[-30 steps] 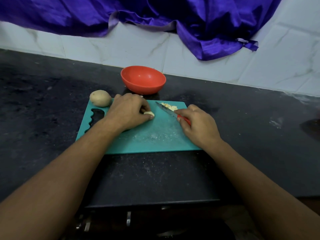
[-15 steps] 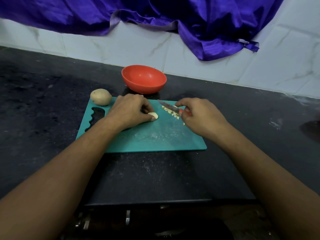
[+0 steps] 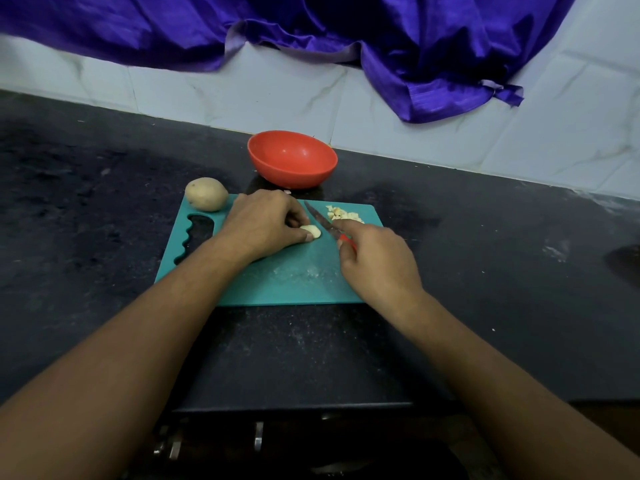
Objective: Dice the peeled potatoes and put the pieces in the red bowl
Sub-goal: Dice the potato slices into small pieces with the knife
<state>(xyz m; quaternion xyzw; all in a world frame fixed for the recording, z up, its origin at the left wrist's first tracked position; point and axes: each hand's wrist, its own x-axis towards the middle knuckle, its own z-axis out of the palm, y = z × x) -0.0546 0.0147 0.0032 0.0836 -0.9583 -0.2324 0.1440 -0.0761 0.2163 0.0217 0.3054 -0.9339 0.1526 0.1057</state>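
Board [image 3: 277, 282]; right hand [image 3: 377, 261] apparently round knife [image 3: 320, 221]

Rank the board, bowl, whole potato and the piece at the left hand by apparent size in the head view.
1. board
2. bowl, though farther from the camera
3. whole potato
4. piece, partly hidden under the left hand

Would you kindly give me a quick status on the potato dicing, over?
Left hand holds potato piece on cutting board. Right hand grips knife, blade beside it. Diced pile on board; red bowl empty. Nothing blocking.
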